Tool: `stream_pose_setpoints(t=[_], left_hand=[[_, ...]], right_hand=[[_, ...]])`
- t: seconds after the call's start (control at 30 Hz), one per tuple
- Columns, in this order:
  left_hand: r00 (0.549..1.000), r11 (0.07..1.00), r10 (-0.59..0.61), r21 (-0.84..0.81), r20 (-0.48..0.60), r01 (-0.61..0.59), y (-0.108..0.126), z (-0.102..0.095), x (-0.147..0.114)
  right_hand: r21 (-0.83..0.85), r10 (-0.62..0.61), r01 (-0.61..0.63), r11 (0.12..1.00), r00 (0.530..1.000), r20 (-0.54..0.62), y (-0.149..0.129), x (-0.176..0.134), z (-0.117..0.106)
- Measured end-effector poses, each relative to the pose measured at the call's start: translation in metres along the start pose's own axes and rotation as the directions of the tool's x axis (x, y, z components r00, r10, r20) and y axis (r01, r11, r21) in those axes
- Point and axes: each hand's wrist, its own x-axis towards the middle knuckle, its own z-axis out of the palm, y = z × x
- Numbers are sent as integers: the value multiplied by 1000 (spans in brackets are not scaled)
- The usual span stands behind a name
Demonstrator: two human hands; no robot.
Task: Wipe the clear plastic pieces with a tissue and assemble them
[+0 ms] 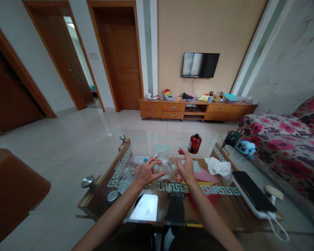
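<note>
Left hand [146, 171] pinching the clear plastic bag [164, 164], right hand [185, 167] open at its three o'clock, opening it seems next

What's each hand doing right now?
Left hand: fingers closed on a clear plastic bag.
Right hand: open, beside the bag, holding nothing.

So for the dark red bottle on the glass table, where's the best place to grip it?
Probably around the body of the dark red bottle, just below its black cap. It stands upright and apart, beyond the right hand, so a side approach from the near edge looks clear.
</note>
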Motion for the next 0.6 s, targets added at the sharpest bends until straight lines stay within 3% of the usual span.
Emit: stream_pose_setpoints(t=[0.07,0.1,0.27,0.33,0.47,0.6], left_hand=[[1000,1000,5,3,1,-5,0,0,0],[1000,1000,6,3,1,-6,0,1,0],[1000,1000,1,-14,7,-1,-1,2,1],[1000,1000,3,-15,11,-3,-1,2,0],[1000,1000,9,-15,16,-9,-1,1,0],[1000,1000,8,-24,27,-7,0,1,0]], right_hand=[[21,40,-38,999,997,-68,2,1,-4],[31,30,-29,999,998,-47,2,1,-4],[85,-142,125,988,964,226,-14,-8,13],[108,-153,132,985,964,217,-19,-10,19],[168,-71,56,984,994,85,-20,-8,17],[173,-85,54,983,981,177,-19,-7,15]])
